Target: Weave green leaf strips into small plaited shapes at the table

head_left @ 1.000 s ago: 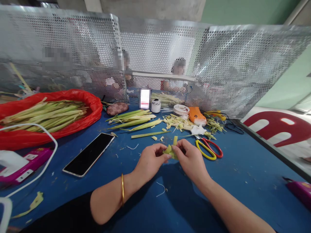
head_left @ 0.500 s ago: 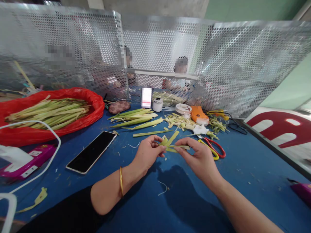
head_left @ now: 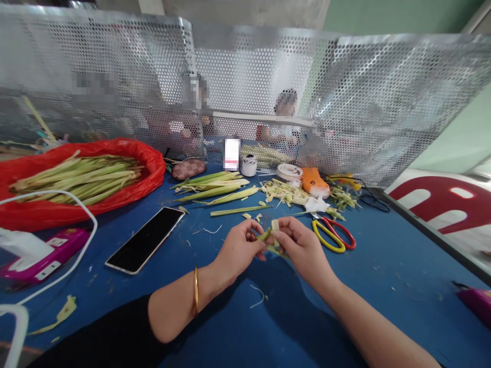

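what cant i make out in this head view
Head view: green leaf piece, partly hidden by left hand and right hand.
Head view: scissors, blade tips hidden by white scrap.
Head view: far-right purple object, cut off by picture's edge.
Head view: upright screen, content washed out and too small.

Blue desk (head_left: 399,317), dark strip (head_left: 441,241) along its right edge. Metal screen (head_left: 245,71) full of small holes across the back, light glinting off it. Beyond: grey wall (head_left: 249,13), pale green wall (head_left: 399,16) to the right. Red-and-white surface (head_left: 441,185) past desk's right edge, unidentified.
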Demonstrator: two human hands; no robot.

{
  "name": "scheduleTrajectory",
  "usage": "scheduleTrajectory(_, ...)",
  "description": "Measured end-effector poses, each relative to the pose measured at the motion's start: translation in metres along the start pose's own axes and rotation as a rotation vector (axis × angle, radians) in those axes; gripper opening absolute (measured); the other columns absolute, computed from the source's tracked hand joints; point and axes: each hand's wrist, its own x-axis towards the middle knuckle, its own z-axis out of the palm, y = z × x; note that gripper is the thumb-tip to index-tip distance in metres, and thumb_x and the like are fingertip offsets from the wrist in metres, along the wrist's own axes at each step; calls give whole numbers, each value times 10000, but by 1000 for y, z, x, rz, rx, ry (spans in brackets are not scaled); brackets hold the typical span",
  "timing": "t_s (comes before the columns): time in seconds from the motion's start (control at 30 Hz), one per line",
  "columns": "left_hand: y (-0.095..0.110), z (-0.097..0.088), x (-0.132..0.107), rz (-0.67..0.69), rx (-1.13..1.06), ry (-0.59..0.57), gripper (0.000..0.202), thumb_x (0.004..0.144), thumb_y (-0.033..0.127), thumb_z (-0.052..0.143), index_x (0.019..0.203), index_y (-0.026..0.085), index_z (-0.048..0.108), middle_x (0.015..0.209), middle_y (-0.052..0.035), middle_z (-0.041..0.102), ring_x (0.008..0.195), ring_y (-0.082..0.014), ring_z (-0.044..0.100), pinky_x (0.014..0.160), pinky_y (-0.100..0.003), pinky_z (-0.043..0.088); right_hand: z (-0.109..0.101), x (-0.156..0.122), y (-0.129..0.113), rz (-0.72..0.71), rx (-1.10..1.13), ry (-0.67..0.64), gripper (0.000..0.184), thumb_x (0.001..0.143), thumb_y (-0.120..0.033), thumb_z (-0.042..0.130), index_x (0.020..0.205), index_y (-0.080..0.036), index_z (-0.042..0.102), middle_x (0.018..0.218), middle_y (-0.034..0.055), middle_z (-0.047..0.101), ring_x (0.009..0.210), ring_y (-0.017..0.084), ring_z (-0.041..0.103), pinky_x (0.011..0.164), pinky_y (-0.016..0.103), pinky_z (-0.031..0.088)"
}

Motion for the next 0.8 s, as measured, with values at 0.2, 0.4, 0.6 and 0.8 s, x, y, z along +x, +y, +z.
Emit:
scheduleTrajectory(0.2,-1,0,0,-65,-79,-40,217,662,71,603,824,182,510,586,52,585,484,-96,581,548,-226,465,4,1,4,86,56,26,301,806,-440,620,683,-167,591,612,-13,566,511,94,412,483,233,327)
scheduleTrajectory(0.4,2,0,-1,-71,-74,-48,197,673,105,628,810,186,513,585,57,571,479,-88,571,546,-219,466,6,1,5,99,50,49,263,788,-424,632,725,-169,634,627,-20,554,560,109,431,515,240,334)
scheduleTrajectory(0.6,5,0,-2,-150,-102,-60,182,649,56,605,765,173,526,636,35,604,481,-88,589,562,-227,481,6,2,2,113,19,39,273,764,-427,633,703,-161,640,595,-20,532,552,106,398,511,240,311)
scheduleTrajectory(0.8,4,-1,-1,-288,-250,-69,180,694,115,664,747,170,501,660,33,603,542,-72,597,645,-221,502,0,4,3,144,-48,28,263,732,-413,634,657,-162,613,616,-9,532,567,116,392,532,259,302)
